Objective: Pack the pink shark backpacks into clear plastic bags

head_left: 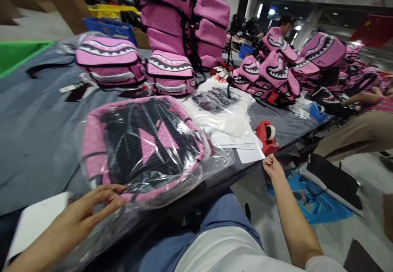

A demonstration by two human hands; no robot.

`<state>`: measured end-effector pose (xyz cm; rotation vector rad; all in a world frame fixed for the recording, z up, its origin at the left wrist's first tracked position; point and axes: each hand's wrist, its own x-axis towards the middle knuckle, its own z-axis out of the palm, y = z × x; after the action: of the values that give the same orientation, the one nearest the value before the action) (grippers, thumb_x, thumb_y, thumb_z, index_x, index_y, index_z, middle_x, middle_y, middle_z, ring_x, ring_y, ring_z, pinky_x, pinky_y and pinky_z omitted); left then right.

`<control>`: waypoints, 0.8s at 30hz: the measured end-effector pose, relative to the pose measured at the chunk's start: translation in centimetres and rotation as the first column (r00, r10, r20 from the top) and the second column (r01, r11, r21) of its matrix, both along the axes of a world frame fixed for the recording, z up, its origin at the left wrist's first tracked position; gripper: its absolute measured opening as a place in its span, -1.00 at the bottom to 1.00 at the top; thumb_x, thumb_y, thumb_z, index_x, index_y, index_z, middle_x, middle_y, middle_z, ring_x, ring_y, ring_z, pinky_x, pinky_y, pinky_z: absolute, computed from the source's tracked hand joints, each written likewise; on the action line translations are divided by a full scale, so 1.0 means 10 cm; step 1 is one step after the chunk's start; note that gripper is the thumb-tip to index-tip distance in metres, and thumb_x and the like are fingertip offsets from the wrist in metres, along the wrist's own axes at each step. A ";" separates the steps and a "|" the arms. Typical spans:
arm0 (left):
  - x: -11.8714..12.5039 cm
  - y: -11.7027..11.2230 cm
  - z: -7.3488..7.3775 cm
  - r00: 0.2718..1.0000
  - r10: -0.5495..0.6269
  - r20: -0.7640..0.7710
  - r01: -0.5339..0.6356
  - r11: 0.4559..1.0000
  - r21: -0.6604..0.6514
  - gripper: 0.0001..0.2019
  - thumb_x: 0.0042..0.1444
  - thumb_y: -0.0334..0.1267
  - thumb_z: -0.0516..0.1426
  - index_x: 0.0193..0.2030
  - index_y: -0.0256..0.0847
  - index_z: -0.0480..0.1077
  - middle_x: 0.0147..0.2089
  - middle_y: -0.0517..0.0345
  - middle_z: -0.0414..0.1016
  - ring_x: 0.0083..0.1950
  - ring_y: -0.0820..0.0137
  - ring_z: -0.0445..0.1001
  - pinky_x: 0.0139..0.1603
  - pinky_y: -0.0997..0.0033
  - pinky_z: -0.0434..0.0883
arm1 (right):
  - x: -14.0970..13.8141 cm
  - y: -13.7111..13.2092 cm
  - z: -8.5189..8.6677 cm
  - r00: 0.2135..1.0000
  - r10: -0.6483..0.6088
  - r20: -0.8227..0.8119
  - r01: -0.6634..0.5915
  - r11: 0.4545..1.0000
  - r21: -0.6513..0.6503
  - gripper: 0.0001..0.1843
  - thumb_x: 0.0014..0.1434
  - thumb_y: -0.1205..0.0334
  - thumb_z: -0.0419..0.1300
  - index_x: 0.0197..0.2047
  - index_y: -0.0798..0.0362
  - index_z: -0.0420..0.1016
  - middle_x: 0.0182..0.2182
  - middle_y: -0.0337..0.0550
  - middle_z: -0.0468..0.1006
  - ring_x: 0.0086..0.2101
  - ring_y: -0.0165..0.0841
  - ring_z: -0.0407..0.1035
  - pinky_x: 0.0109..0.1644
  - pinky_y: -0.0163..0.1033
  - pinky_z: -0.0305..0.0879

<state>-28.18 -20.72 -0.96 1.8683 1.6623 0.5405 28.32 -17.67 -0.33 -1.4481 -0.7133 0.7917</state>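
Note:
A pink backpack [92,141] with a black ribbed panel lies flat on the table inside a clear plastic bag [219,159]. My left hand [100,204] rests on its near left corner, fingers stretched out and touching the plastic. At the table's front edge, my right hand [272,166] is closed in a pinch just below a red tape dispenser [266,137] with a white roll. Whatever the pinched fingers may hold is too small to make out. White paper sheets [245,154] lie left of the dispenser, beside a pile of printed white plastic bags [230,118].
Pink shark-mouth bags [110,61] and tall stacks of pink bags [167,22] stand behind the backpack. More pink bags [278,73] fill the table's right. A white box [39,218] sits at near left. A co-worker's trousers [356,134] and a blue plastic bag [316,202] are at right.

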 end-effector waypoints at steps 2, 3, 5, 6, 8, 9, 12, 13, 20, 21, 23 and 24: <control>0.16 -0.07 0.23 0.996 0.058 0.072 -0.055 0.997 -0.052 -0.41 0.04 0.46 0.07 -0.46 -0.05 0.50 0.04 0.24 0.64 -0.10 0.20 0.54 -0.16 0.29 0.48 | -0.46 0.01 0.08 0.963 0.249 -0.103 -0.247 0.969 0.030 -0.49 0.19 -0.05 0.31 -0.50 -0.04 0.08 -0.63 -0.48 -0.02 -0.62 -0.51 -0.15 -0.61 -0.41 -0.09; 0.24 -0.10 0.32 0.992 0.068 0.105 -0.061 0.996 -0.063 -0.43 0.02 0.43 0.10 -0.45 -0.09 0.50 0.04 0.14 0.64 -0.06 0.18 0.54 -0.10 0.29 0.47 | -0.73 0.01 0.15 0.903 0.403 -0.149 -0.398 0.915 0.061 -0.53 0.22 -0.07 0.29 -0.46 -0.04 0.13 -0.61 -0.47 -0.01 -0.61 -0.50 -0.15 -0.60 -0.40 -0.10; 0.36 -0.11 0.45 0.986 0.061 0.157 -0.054 0.997 -0.051 -0.44 -0.01 0.39 0.12 -0.46 -0.14 0.47 0.00 0.00 0.63 -0.06 0.16 0.54 -0.03 0.26 0.46 | -1.26 0.02 0.35 0.695 0.704 -0.146 -0.690 0.710 0.136 -0.59 0.28 -0.10 0.24 -0.39 -0.04 0.21 -0.59 -0.45 0.04 -0.60 -0.48 -0.12 -0.57 -0.37 -0.09; 0.38 -0.09 0.47 0.984 0.058 0.170 -0.051 0.998 -0.046 -0.48 0.01 0.33 0.12 -0.48 -0.14 0.44 0.01 -0.02 0.61 -0.02 0.16 0.53 0.02 0.25 0.44 | -1.52 0.05 0.46 0.565 0.822 -0.078 -0.809 0.570 0.147 -0.61 0.30 -0.10 0.23 -0.37 -0.04 0.24 -0.59 -0.44 0.08 -0.58 -0.48 -0.09 -0.54 -0.35 -0.06; 0.38 -0.04 0.45 0.980 0.057 0.189 -0.050 0.998 -0.045 -0.59 0.04 0.19 0.13 -0.49 -0.14 0.40 0.01 -0.01 0.59 0.01 0.17 0.52 0.06 0.24 0.40 | -2.03 0.18 0.68 0.276 0.951 0.142 -0.961 0.269 0.071 -0.62 0.29 -0.10 0.25 -0.36 -0.01 0.29 -0.55 -0.39 0.18 -0.54 -0.47 0.01 -0.46 -0.33 0.01; 0.36 -0.02 0.42 0.979 0.066 0.195 -0.057 0.997 -0.050 -0.64 0.04 0.13 0.14 -0.50 -0.14 0.39 0.01 -0.01 0.58 0.01 0.19 0.52 0.07 0.24 0.39 | -2.28 0.28 0.77 0.116 0.962 0.246 -0.993 0.120 -0.001 -0.61 0.28 -0.10 0.26 -0.36 0.01 0.30 -0.53 -0.37 0.22 -0.51 -0.47 0.05 -0.42 -0.32 0.04; 0.33 -0.01 0.34 0.974 0.094 0.207 -0.083 0.995 -0.064 -0.72 0.04 0.01 0.16 -0.49 -0.15 0.36 -0.01 0.02 0.57 -0.04 0.25 0.51 0.04 0.27 0.38 | -2.98 0.59 0.88 -0.327 0.837 0.438 -0.941 -0.243 -0.237 -0.60 0.28 -0.10 0.22 -0.38 0.04 0.33 -0.50 -0.35 0.24 -0.46 -0.46 0.08 -0.36 -0.32 0.03; 0.33 -0.01 0.32 0.973 0.094 0.209 -0.083 0.995 -0.060 -0.74 0.06 -0.03 0.16 -0.48 -0.16 0.36 -0.03 0.04 0.56 -0.06 0.26 0.50 0.03 0.29 0.37 | -3.18 0.68 0.85 -0.438 0.765 0.472 -0.894 -0.316 -0.318 -0.61 0.28 -0.08 0.21 -0.39 0.04 0.33 -0.51 -0.36 0.24 -0.46 -0.46 0.08 -0.36 -0.32 0.01; 0.32 -0.02 0.31 0.975 0.085 0.204 -0.079 0.996 -0.035 -0.79 0.14 -0.13 0.12 -0.43 -0.19 0.37 -0.01 0.06 0.55 -0.04 0.27 0.49 0.06 0.29 0.35 | -3.66 1.16 0.50 -0.561 0.764 0.320 -0.739 -0.287 -0.610 -0.57 0.03 -0.06 0.45 -0.34 0.03 0.35 -0.57 -0.39 0.37 -0.50 -0.42 0.28 -0.38 -0.34 0.08; 0.32 -0.02 0.32 0.974 0.087 0.210 -0.081 0.996 -0.035 -0.79 0.14 -0.13 0.12 -0.44 -0.19 0.36 -0.01 0.06 0.55 -0.05 0.27 0.49 0.05 0.29 0.35 | -3.61 1.19 0.51 -0.495 0.783 0.377 -0.757 -0.176 -0.629 -0.55 0.00 -0.04 0.48 -0.32 0.02 0.34 -0.57 -0.40 0.37 -0.49 -0.41 0.29 -0.38 -0.35 0.07; 0.33 -0.01 0.33 0.971 0.083 0.223 -0.077 0.996 -0.037 -0.78 0.14 -0.13 0.12 -0.46 -0.18 0.33 -0.02 0.06 0.56 -0.06 0.28 0.49 0.04 0.30 0.35 | -3.48 1.18 0.57 -0.379 0.730 0.569 -0.768 0.095 -0.633 -0.58 0.01 0.04 0.49 -0.34 0.01 0.33 -0.56 -0.40 0.36 -0.49 -0.42 0.27 -0.37 -0.35 0.02; 0.32 -0.01 0.34 0.970 0.081 0.230 -0.074 0.996 -0.040 -0.77 0.13 -0.12 0.12 -0.47 -0.18 0.32 -0.02 0.06 0.56 -0.06 0.28 0.49 0.04 0.30 0.34 | -3.42 1.14 0.61 -0.344 0.677 0.650 -0.772 0.190 -0.606 -0.63 0.06 0.09 0.46 -0.35 0.02 0.34 -0.55 -0.38 0.37 -0.48 -0.43 0.26 -0.37 -0.35 0.01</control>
<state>-24.94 -20.83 2.44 1.6538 1.5842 0.7318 -5.85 -6.29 5.78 -0.9811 -2.8698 0.7853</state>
